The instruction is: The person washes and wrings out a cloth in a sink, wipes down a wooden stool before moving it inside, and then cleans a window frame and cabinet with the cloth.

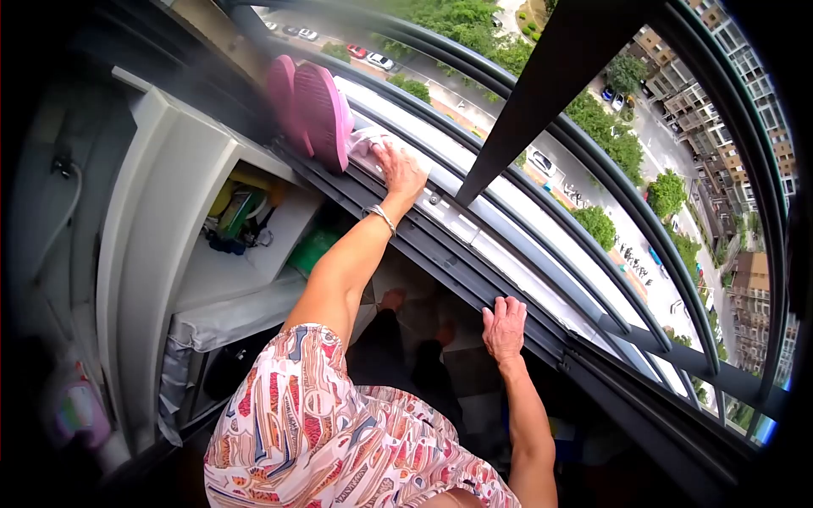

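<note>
My left hand [401, 173] reaches out to the window ledge, its fingers closed over a crumpled white cloth [367, 139] pressed against the ledge. Right beside the cloth, a pair of pink slippers [323, 117] stands on end, soles facing this way. A bangle circles my left wrist. Lower down, my right hand [506, 327] grips the dark window frame [457, 266], fingers bent over its edge. Part of the frame's grip lies hidden under the palm.
Curved dark guard bars [611, 188] enclose the window outside, with a street, trees and buildings far below. A white cabinet [169, 161] with an open shelf of items is at left. Below it sits a grey-covered surface [241, 315] beside a green container [315, 249].
</note>
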`<action>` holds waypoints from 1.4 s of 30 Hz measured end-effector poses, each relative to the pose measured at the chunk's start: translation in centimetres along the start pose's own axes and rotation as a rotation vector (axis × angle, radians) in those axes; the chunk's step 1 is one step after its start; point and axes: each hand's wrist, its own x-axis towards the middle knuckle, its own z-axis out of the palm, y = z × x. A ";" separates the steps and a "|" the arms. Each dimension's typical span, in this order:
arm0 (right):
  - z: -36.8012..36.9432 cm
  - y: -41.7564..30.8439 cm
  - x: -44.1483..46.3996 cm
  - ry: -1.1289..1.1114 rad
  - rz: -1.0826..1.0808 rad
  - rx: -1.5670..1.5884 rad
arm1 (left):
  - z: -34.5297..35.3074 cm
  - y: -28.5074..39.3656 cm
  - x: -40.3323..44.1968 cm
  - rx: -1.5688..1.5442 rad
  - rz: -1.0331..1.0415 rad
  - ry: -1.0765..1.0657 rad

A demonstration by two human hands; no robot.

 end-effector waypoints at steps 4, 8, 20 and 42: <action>0.4 0.3 -0.2 0.029 -0.026 -0.009 | -0.4 3.4 -5.9 -0.114 0.238 -0.001; 0.7 0.6 -0.3 0.041 -0.051 0.000 | -6.7 1.9 -8.5 -0.468 0.158 -0.218; 0.4 0.4 -0.1 0.021 -0.054 0.012 | -6.6 -1.7 -7.0 0.255 0.024 -0.089; 0.7 0.9 -0.2 -0.004 -0.052 -0.024 | -18.9 -12.2 -9.6 -0.336 0.151 -0.199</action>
